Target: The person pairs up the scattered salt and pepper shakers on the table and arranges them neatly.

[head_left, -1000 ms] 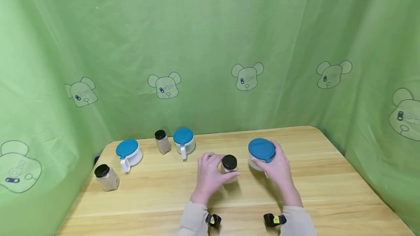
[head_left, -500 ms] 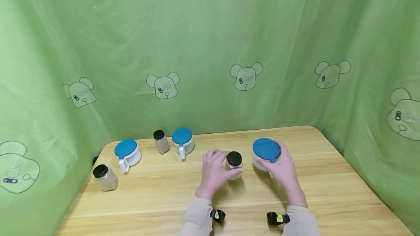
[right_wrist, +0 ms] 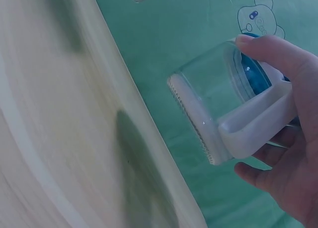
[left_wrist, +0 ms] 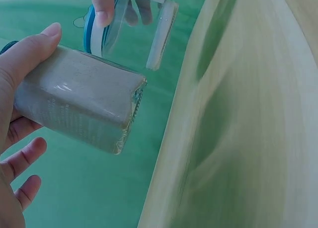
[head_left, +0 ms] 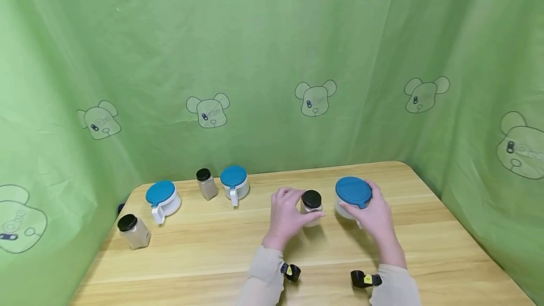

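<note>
My left hand (head_left: 286, 218) grips a clear, flat-sided spice jar (left_wrist: 82, 96) by its upper part. This jar has a black lid and pale powder inside. My right hand (head_left: 379, 216) holds a round glass seasoning jar (right_wrist: 206, 86) with a blue lid, thumb and fingers round its top. A white handle (right_wrist: 258, 121) sticks out on its near side, and a white layer lies at the bottom. Both jars hang upright, side by side and apart, a little above the wooden table (head_left: 340, 268); their shadows fall below in the wrist views.
On the table's left side stand two blue-lidded seasoning jars, one farther left (head_left: 163, 199) and one at the back (head_left: 234, 183). Two black-lidded spice jars, one in front (head_left: 135, 233) and one behind (head_left: 207, 185), stand near them. A green curtain (head_left: 263, 51) surrounds the table.
Both hands have moved right and slightly farther back over the table, each with its jar still held. The jars on the left stay put; the head view has shifted slightly.
</note>
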### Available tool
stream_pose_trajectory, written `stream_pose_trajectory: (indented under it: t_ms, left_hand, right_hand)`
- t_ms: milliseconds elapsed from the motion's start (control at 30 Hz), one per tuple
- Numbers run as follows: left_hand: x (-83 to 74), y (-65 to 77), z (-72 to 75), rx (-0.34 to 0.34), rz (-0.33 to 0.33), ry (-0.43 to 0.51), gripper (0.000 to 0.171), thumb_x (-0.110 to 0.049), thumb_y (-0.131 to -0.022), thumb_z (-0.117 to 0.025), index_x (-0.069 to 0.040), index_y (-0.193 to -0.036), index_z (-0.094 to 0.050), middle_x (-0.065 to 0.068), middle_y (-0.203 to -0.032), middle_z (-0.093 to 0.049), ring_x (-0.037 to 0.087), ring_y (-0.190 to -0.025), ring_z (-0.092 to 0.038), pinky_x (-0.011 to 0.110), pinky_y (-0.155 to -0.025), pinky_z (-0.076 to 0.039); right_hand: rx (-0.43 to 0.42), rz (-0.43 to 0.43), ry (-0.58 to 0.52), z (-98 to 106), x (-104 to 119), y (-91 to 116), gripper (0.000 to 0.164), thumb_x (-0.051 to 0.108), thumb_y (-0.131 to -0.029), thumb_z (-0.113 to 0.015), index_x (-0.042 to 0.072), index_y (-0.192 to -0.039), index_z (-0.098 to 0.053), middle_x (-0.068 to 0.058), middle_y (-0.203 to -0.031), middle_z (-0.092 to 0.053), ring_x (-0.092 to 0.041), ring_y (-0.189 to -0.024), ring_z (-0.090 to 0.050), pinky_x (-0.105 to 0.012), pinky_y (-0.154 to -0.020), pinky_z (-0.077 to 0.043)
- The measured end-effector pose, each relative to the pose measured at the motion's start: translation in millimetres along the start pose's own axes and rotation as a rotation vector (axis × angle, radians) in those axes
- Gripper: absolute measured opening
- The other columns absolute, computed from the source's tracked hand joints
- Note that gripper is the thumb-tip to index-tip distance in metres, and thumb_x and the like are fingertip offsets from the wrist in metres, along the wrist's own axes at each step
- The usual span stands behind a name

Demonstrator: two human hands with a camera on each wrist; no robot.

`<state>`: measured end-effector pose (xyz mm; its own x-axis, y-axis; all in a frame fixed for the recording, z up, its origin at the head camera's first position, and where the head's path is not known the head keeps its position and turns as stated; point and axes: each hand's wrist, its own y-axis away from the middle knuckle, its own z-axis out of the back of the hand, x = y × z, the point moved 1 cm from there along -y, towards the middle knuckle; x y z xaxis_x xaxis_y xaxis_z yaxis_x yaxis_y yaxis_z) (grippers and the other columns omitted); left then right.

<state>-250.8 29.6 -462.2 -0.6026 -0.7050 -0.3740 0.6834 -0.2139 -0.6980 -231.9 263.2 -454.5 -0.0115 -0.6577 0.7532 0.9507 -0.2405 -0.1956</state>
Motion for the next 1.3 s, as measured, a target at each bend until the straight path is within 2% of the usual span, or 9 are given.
stream_pose_trajectory:
  t_ms: [133,367,600,833,1300]
  left_hand:
    - [-3.2,-1.9,-5.3,-0.012,-0.012,-0.013,0.063,-0.064,-0.059,-0.082,-0.02,-0.105,-0.072,-0.009,-0.099,-0.074,0.012,-0.1,-0.057,0.033,-0.09,-0.042]
    - [-11.5,-6.1,-14.7,0.005,-0.022,-0.012,0.064,-0.066,-0.061,-0.079,-0.02,-0.105,-0.072,-0.01,-0.099,-0.074,0.011,-0.101,-0.057,0.032,-0.09,-0.042]
    - [-17.1,-9.7,-24.1,0.019,0.0,0.028,0.062,-0.059,-0.059,-0.085,-0.019,-0.106,-0.072,-0.008,-0.101,-0.074,0.011,-0.1,-0.057,0.031,-0.09,-0.041]
    - [-20.3,-11.6,-33.8,0.064,0.022,0.03,0.064,-0.066,-0.062,-0.079,-0.021,-0.107,-0.072,-0.01,-0.103,-0.074,0.009,-0.102,-0.056,0.03,-0.091,-0.04]
    - [-26.3,-14.0,-54.0,0.116,0.073,0.068,0.065,-0.065,-0.064,-0.079,-0.023,-0.113,-0.07,-0.012,-0.108,-0.072,0.007,-0.104,-0.055,0.029,-0.093,-0.039]
  right_hand:
    - [-0.008,0.013,0.016,1,-3,-1,0.105,0.048,-0.076,-0.08,0.004,-0.152,-0.022,-0.033,-0.145,-0.04,-0.054,-0.128,-0.043,-0.07,-0.101,-0.037]
    - [-0.011,0.004,0.028,4,-8,-3,0.106,0.048,-0.075,-0.08,0.004,-0.152,-0.022,-0.033,-0.146,-0.039,-0.054,-0.129,-0.042,-0.07,-0.101,-0.036]
    - [-0.011,0.003,0.01,7,-13,-4,0.106,0.049,-0.075,-0.08,0.006,-0.152,-0.022,-0.033,-0.146,-0.039,-0.053,-0.128,-0.043,-0.07,-0.101,-0.037]
    - [-0.025,-0.012,-0.032,14,-20,-2,0.107,0.046,-0.076,-0.081,0.004,-0.153,-0.02,-0.033,-0.147,-0.038,-0.052,-0.129,-0.042,-0.07,-0.103,-0.034]
    - [-0.071,-0.072,-0.041,28,-36,4,0.106,0.045,-0.076,-0.081,0.008,-0.153,-0.02,-0.033,-0.146,-0.039,-0.052,-0.13,-0.041,-0.068,-0.103,-0.034]
